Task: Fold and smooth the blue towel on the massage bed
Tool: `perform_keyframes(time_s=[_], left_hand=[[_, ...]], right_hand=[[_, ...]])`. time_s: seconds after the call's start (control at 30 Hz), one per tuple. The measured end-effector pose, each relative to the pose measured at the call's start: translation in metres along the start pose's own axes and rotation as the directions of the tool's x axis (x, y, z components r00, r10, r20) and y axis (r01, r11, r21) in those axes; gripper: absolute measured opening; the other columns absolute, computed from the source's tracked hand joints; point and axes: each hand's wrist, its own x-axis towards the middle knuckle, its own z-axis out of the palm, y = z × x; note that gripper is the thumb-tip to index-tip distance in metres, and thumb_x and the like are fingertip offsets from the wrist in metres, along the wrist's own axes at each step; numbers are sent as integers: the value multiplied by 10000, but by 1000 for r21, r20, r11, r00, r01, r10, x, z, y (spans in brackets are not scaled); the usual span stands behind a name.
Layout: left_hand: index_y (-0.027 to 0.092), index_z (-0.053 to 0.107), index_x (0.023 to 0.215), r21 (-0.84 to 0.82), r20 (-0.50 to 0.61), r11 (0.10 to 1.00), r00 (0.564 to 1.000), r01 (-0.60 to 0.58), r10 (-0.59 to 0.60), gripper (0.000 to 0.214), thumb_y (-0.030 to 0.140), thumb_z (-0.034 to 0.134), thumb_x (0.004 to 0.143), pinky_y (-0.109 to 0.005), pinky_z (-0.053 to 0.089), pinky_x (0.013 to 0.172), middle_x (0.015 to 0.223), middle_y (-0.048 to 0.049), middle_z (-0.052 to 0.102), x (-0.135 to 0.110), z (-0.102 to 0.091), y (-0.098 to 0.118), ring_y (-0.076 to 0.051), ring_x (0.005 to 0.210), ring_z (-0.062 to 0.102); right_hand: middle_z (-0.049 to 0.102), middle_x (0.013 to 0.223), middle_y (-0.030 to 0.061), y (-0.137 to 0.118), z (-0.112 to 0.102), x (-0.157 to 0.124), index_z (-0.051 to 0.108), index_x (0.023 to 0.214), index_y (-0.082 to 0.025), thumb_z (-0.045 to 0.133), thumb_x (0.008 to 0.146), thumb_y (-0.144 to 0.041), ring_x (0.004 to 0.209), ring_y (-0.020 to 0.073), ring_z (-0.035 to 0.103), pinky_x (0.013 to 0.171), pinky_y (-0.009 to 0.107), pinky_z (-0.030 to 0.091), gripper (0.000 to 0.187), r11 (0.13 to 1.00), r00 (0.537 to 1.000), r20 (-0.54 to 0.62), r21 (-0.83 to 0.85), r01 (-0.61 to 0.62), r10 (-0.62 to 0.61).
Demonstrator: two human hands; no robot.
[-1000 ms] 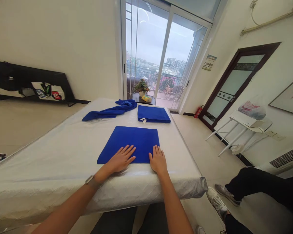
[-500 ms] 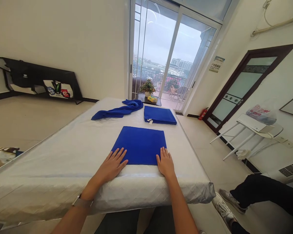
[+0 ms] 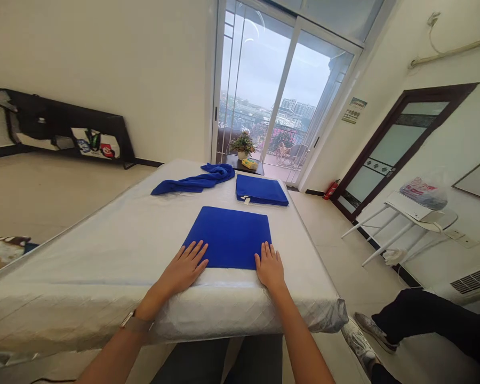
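Note:
A folded blue towel [image 3: 230, 236] lies flat on the plastic-wrapped mattress [image 3: 104, 256] in front of me. My left hand [image 3: 183, 271] rests flat at its near left corner, fingers spread, fingertips on the cloth. At the near right corner my right hand [image 3: 269, 266] lies flat too, fingers stretched onto the towel's edge. Neither hand holds anything. Farther back sits a second folded blue towel [image 3: 261, 190], and to its left a crumpled blue towel [image 3: 194, 181].
A small dark table with a potted plant [image 3: 243, 145] stands beyond the mattress by the sliding glass door. Another person's legs and shoes [image 3: 408, 325] are at the lower right. A white folding table [image 3: 408, 210] stands by the right wall.
Both hands slid back toward me from the towel's surface to its near corners one second ago. Since half a second ago they have hardly moved; the view shifted slightly.

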Motion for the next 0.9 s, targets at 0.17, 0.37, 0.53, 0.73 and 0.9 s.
perform_keyframes(time_s=[0.17, 0.37, 0.53, 0.73, 0.9], left_hand=[[193, 305, 1564, 19, 75, 999, 996, 49, -50, 674, 546, 236, 994, -514, 208, 1208, 1639, -90, 271, 5, -9, 8, -308, 1523, 208], [228, 359, 1545, -86, -4, 966, 969, -245, 245, 632, 554, 253, 1015, -504, 206, 1219, 1634, -99, 282, 58, -7, 102, -300, 1522, 213], [217, 367, 1537, -147, -35, 884, 896, -443, 443, 565, 465, 263, 1040, -529, 210, 1210, 1618, -141, 314, 96, 8, 157, -298, 1520, 219], [252, 270, 1570, -185, 17, 933, 948, -310, 318, 647, 583, 252, 1015, -502, 133, 1229, 1631, -93, 285, 81, 9, 106, -274, 1533, 173], [241, 203, 1579, -104, 98, 994, 994, -30, 40, 700, 628, 222, 997, -517, 115, 1230, 1652, -73, 204, 33, -2, 35, -288, 1539, 137]], right_hand=[[174, 1657, 101, 3, 3, -11, 210, 1586, -75, 188, 1056, -441, 1536, 222, 138, 1236, 411, 110, 645, 999, 999, 24, 23, 47, -48], [173, 1658, 100, 4, 5, -14, 211, 1591, -100, 222, 1050, -406, 1538, 209, 128, 1235, 418, 133, 622, 995, 999, 18, 84, 47, -48], [158, 1664, 76, 6, 2, -16, 192, 1598, -118, 233, 1025, -276, 1541, 189, 104, 1234, 391, 132, 596, 994, 996, 56, 83, 64, -69], [172, 1660, 99, 6, 7, -12, 204, 1592, -85, 197, 1046, -355, 1538, 217, 128, 1231, 407, 138, 609, 997, 999, 27, 57, 45, -46], [149, 1662, 101, 7, 10, -10, 193, 1588, -61, 182, 1053, -385, 1539, 216, 119, 1238, 404, 122, 625, 997, 998, 47, 66, 36, -39]])
